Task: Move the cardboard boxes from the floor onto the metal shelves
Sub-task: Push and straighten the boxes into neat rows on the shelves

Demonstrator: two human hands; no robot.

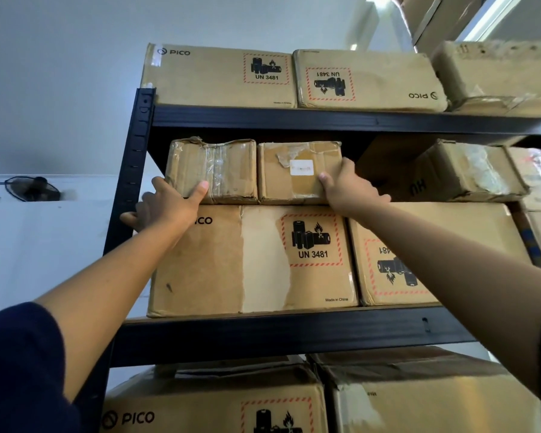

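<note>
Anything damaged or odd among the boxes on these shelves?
Yes. The big box under both hands has its outer paper peeled away in a wide strip. The small box at the right hand has a torn label, and a top-shelf box sits upside down.

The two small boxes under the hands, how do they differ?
The left box is wrapped in clear tape; the right box has a white label and torn paper. The left hand holds the left box at its lower corner; the right hand holds the right box's side. Both rest on a big box.
</note>
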